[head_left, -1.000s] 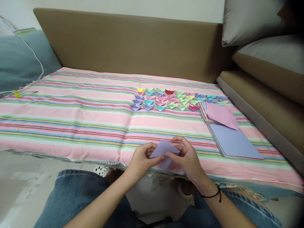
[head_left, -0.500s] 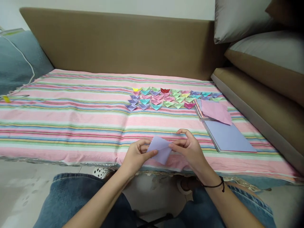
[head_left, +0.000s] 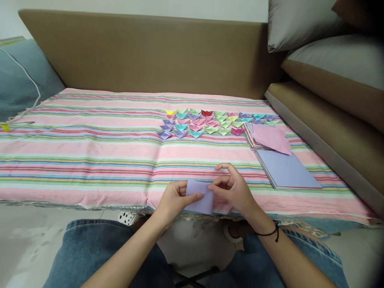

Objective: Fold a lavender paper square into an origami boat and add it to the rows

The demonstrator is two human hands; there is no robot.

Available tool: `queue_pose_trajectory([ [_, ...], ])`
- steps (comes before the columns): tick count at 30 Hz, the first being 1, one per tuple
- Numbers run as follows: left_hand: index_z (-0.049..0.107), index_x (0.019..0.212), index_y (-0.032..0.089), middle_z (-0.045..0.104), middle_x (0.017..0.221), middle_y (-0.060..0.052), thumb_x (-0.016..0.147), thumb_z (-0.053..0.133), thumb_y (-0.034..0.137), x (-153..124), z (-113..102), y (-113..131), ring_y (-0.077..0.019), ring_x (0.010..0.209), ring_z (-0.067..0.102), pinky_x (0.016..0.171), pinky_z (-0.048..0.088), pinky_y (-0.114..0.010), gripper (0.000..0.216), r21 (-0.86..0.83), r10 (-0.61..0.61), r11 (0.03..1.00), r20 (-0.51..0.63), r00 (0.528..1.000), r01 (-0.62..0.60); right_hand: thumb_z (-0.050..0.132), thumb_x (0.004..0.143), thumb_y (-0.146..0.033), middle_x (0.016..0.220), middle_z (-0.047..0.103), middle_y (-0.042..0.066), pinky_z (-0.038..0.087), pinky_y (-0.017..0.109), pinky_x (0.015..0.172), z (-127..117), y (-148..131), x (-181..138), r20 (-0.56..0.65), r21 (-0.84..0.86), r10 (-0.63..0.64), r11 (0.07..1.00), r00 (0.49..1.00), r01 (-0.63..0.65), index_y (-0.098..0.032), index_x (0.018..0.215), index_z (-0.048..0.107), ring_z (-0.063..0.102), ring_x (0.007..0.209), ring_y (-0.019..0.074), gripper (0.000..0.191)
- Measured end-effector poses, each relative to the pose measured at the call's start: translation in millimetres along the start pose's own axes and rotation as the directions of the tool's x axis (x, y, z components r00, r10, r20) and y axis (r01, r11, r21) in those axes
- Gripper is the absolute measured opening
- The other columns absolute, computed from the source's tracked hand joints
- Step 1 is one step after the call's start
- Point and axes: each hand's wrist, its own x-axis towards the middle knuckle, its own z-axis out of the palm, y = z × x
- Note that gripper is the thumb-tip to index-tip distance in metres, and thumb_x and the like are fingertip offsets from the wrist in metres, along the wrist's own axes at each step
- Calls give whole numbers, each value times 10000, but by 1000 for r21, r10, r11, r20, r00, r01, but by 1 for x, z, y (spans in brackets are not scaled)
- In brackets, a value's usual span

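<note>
Near the front edge of the striped cloth, a small lilac sheet of origami paper [head_left: 198, 205] is held between both hands. My left hand [head_left: 174, 200] pinches its left side, with the thumb lying across the front. At the right edge, my right hand [head_left: 235, 190] grips it between thumb and fingers, the index finger raised and curled. The fingers behind the paper are partly hidden. Beyond the hands lie rows of small folded paper boats [head_left: 196, 125] in several colours.
A pink striped cloth [head_left: 90, 154] covers the seat. To the right lie a stack of lilac paper [head_left: 292, 170] and loose pink sheets [head_left: 271, 138]. Cushions [head_left: 336, 68] are piled at the right, a brown backrest [head_left: 150, 56] stands behind, and a white cable [head_left: 30, 78] runs at the left.
The lilac paper has been turned from a slanted to a nearly square-on position and sits slightly lower. My right hand has shifted a little left, and both hands still hold the paper.
</note>
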Motion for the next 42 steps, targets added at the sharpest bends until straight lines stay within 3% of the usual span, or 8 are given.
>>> queue_pose_trajectory([
  [6, 702, 849, 149, 729, 793, -45, 629, 775, 322, 1, 3, -8, -169, 700, 659, 668, 520, -282, 290, 19, 92, 996, -46, 995, -91, 801, 587, -289, 631, 603, -73, 401, 204, 470, 9, 5, -1, -50, 33, 10, 999, 999, -8, -251, 971, 421, 525, 493, 93, 541],
  [12, 702, 724, 153, 628, 591, -1, 684, 721, 349, 0, 1, -2, -86, 481, 474, 435, 339, -202, 201, 373, 293, 900, -138, 946, -225, 773, 639, -244, 627, 613, -66, 402, 192, 463, 7, 5, -4, 30, -18, 4, 1000, 1000, -4, -257, 977, 434, 540, 511, 98, 479],
  [18, 656, 716, 152, 630, 636, -18, 678, 729, 350, -2, 2, 5, -116, 566, 547, 504, 399, -209, 214, 155, 180, 973, -42, 983, -172, 786, 622, -319, 620, 645, -35, 364, 202, 405, 8, 7, -5, -72, 89, 97, 992, 993, -90, -223, 979, 557, 509, 448, 99, 435],
  [22, 656, 764, 146, 621, 647, -17, 711, 701, 359, 0, 3, 3, -118, 601, 559, 553, 420, -210, 224, 212, 189, 958, 30, 981, -192, 794, 596, -329, 610, 655, 0, 426, 239, 473, 8, 9, -3, -71, -2, 77, 997, 994, -77, -182, 831, 633, 578, 519, 137, 321],
  [27, 662, 778, 157, 607, 645, -13, 785, 618, 358, -1, 3, -1, -118, 592, 531, 527, 389, -207, 206, 389, 273, 887, -12, 962, -247, 783, 603, -264, 589, 650, -15, 480, 257, 544, 10, 10, -5, 12, -90, 25, 996, 1000, -24, -200, 811, 609, 626, 568, 155, 278],
  [35, 605, 768, 178, 588, 748, -17, 842, 523, 291, -3, 6, 2, -139, 694, 572, 595, 438, -230, 158, 567, 365, 751, 72, 928, -339, 727, 676, -246, 622, 673, -19, 490, 248, 556, 15, 11, -9, 50, -126, 8, 992, 999, -2, -227, 873, 537, 642, 585, 154, 275],
  [42, 530, 787, 187, 548, 773, -12, 869, 460, 234, -2, 4, 3, -132, 692, 534, 601, 432, -244, 117, 673, 426, 628, 121, 897, -389, 792, 612, -285, 601, 672, -19, 418, 212, 469, 6, 1, -4, -73, -75, -25, 997, 997, 19, -218, 872, 517, 591, 506, 130, 384],
])
